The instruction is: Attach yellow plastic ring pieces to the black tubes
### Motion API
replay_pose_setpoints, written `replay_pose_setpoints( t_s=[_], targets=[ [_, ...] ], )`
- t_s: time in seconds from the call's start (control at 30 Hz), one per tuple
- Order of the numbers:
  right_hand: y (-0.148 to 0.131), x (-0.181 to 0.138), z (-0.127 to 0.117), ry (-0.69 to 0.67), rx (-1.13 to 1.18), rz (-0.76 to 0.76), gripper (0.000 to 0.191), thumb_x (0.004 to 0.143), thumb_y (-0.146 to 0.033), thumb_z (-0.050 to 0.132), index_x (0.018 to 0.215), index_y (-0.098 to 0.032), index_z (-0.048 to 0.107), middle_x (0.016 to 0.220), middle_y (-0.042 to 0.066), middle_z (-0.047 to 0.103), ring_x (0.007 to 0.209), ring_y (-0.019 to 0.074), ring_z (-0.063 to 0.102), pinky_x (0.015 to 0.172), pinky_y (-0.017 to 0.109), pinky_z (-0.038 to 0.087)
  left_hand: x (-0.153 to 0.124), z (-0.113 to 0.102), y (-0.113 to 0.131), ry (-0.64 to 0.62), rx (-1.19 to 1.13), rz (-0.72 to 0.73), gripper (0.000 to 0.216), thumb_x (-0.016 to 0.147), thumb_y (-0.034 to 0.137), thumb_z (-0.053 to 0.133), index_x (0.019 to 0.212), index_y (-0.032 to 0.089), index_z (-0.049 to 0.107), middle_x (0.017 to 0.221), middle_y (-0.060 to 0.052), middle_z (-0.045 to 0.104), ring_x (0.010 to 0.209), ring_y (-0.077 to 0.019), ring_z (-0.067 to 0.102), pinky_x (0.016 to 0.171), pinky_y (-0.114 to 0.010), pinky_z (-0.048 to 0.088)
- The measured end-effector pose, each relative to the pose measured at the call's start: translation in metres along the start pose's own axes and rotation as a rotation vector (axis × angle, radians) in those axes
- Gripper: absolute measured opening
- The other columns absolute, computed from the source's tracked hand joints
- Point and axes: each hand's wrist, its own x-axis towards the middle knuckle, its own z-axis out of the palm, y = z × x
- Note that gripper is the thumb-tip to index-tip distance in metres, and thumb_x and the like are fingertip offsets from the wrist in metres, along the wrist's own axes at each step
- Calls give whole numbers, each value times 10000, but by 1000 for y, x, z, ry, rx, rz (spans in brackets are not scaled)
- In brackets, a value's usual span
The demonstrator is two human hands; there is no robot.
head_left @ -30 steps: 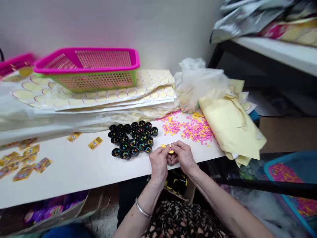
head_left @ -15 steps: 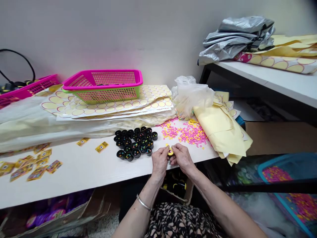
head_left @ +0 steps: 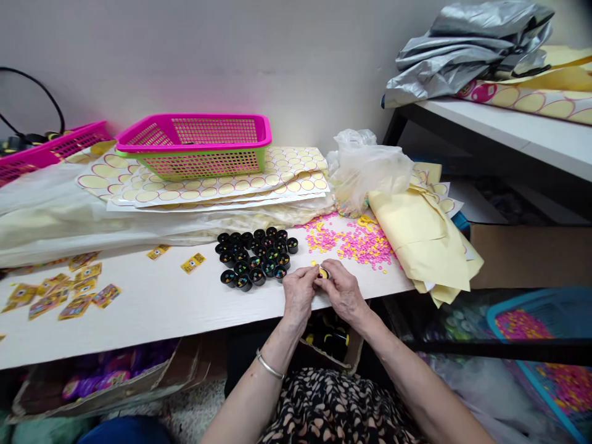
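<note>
Near the table's front edge, a small round yellow-and-black piece [head_left: 324, 274] is held up between my two hands. My right hand [head_left: 346, 291] curls its fingers around the piece. The fingers of my left hand [head_left: 298, 291] pinch at its left side; my fingers partly hide it. Just left of my hands stand several small black cups [head_left: 256, 276] in a cluster, with tiny coloured bits inside. Behind my right hand lie many loose pink and yellow beads [head_left: 365, 243], spread on the white table [head_left: 176, 302].
A pink-and-green basket [head_left: 198, 161] rests on sheets with round stickers [head_left: 296, 185] at the back. Yellow printed cards [head_left: 76, 305] lie at left. A clear plastic bag [head_left: 370, 166] and folded yellow paper [head_left: 419, 237] stand right, below a shelf [head_left: 522, 132]. An open carton [head_left: 335, 357] is under my hands.
The view has shifted slightly. The round piece has tilted and turned in my fingers, and my right hand now covers more of it. Both hands stay together at the table's edge.
</note>
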Motion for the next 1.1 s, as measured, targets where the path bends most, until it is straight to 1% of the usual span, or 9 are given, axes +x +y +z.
replay_pose_setpoints(
  t_s=[0.1,0.2,0.27,0.4,0.57,0.73,0.87,0.97,1.1],
  targets=[
    [1,1,-2,-54,-145,-175,210,851,-207,471,1044,-201,555,1006,103,578,964,212,555,838,348,485,1,-2,-1,-3,-4,-3,305,625,373,712,651,76,646,460,45,464,375,-26,324,356,-169,200],
    [1,2,-4,-106,-193,-219,214,844,-199,490,1052,-191,540,993,108,580,945,217,554,828,353,486,1,-3,-2,-22,18,10,324,649,397,693,649,78,635,475,38,479,377,-29,340,355,-167,223],
    [2,2,-4,-86,-174,-203,227,835,-203,506,1060,-183,535,1030,115,572,970,219,548,844,356,475,2,-3,-3,-38,45,23,349,671,424,672,629,82,619,470,35,478,373,-31,342,351,-168,224],
    [6,0,-3,2,-68,-90,207,814,-215,538,1018,-184,545,1037,100,556,951,204,546,822,330,468,3,-4,-5,-44,63,21,373,684,457,656,617,94,599,445,40,460,363,-35,340,345,-168,207],
    [3,1,-3,-54,-15,33,121,795,-218,561,913,-189,573,862,47,556,805,170,536,689,270,454,3,-4,-6,-38,80,27,378,670,450,672,579,93,588,437,40,458,359,-32,332,342,-169,198],
    [-1,5,-3,-56,-12,71,124,774,-226,582,890,-182,595,826,35,563,727,149,523,628,250,433,1,-2,-4,-38,66,21,367,661,444,682,591,92,605,420,49,456,348,-28,325,351,-172,206],
    [-1,7,-1,-42,65,151,132,746,-228,604,868,-183,624,815,26,586,655,127,518,587,244,431,0,-1,-2,-36,64,22,365,637,446,701,585,94,616,411,50,460,345,-28,328,359,-176,204],
    [-3,6,0,-23,177,233,162,724,-216,610,881,-187,635,807,15,603,592,104,515,541,231,429,1,-1,0,-28,107,17,370,595,450,727,599,91,639,425,41,492,347,-29,336,360,-180,212],
    [-10,5,0,-90,523,454,286,676,-279,673,935,-182,602,618,-28,605,485,94,529,466,207,433,3,-1,3,-14,158,10,373,548,443,753,612,87,660,432,31,518,353,-38,359,364,-185,244]
  ],
)
